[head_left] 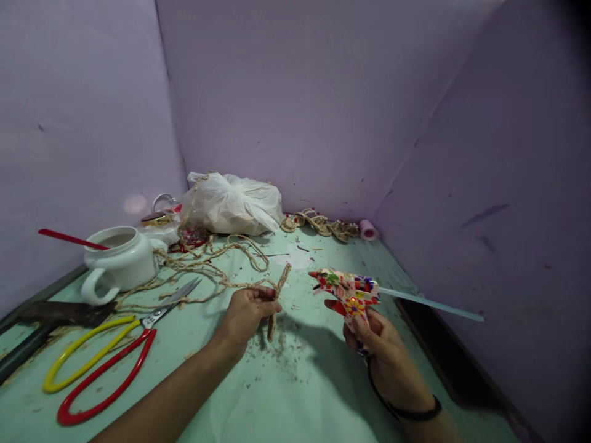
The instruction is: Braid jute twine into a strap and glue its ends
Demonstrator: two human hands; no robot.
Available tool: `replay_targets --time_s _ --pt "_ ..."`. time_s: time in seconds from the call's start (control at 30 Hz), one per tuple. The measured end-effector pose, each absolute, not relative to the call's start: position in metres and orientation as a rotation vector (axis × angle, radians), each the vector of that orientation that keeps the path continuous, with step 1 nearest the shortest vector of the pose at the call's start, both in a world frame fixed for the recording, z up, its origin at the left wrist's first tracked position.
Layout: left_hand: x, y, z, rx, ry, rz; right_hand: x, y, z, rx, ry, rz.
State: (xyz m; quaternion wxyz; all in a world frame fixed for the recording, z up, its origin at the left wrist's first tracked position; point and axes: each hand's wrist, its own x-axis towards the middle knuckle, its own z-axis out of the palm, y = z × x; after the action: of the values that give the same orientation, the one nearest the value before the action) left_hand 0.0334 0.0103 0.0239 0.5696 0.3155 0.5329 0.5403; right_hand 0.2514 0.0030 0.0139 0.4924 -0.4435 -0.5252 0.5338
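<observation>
Forearms point(178, 384) reach in nearest the camera. The left hand point(247, 317) pinches braided cord point(283, 280) between its fingers, above the middle of the counter point(221, 387); the right hand point(383, 344) wraps its fingers round the glue gun point(345, 286), whose nozzle points toward the cord, apart from it. A glue stick point(431, 303) juts out behind. More cord trails back in loops past the scissors point(149, 321), whose blades lie among the strands and whose handles sit near the hammer point(67, 312). Beyond stands the mug point(127, 264), a red stick point(71, 238) leaning in it. Farther back, near the wall point(332, 111), rest the tied bag point(235, 200), woven pieces point(317, 223) and the pink roll point(368, 231).
</observation>
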Motion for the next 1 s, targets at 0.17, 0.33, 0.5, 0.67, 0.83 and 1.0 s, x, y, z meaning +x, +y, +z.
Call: replay_targets --time_s 0.17,0.33,0.5,0.67,0.83,1.0 --pt "0.0341 0.0098 0.023 0.787 1.277 1.304 0.25 -0.0005 0.014 -1.156 -1.513 1.152" --pt "0.0365 0.0083 0.0226 0.873 1.295 1.291 0.2468 0.0005 0.0186 -1.097 -1.466 1.075" --pt "0.0394 0.0056 0.0219 0.951 1.315 1.246 0.2454 0.0023 0.0189 -1.041 -1.529 1.117" --pt "0.0402 0.0056 0.0239 0.981 1.353 1.242 0.2426 0.0018 0.0191 -1.049 -1.627 1.103" --pt "0.042 0.005 0.0262 0.979 1.376 1.234 0.2438 0.0016 0.0174 -1.074 -1.741 1.031" --pt "0.042 0.006 0.0247 0.982 1.377 1.24 0.2447 -0.0002 0.0134 -1.077 -1.771 1.08"
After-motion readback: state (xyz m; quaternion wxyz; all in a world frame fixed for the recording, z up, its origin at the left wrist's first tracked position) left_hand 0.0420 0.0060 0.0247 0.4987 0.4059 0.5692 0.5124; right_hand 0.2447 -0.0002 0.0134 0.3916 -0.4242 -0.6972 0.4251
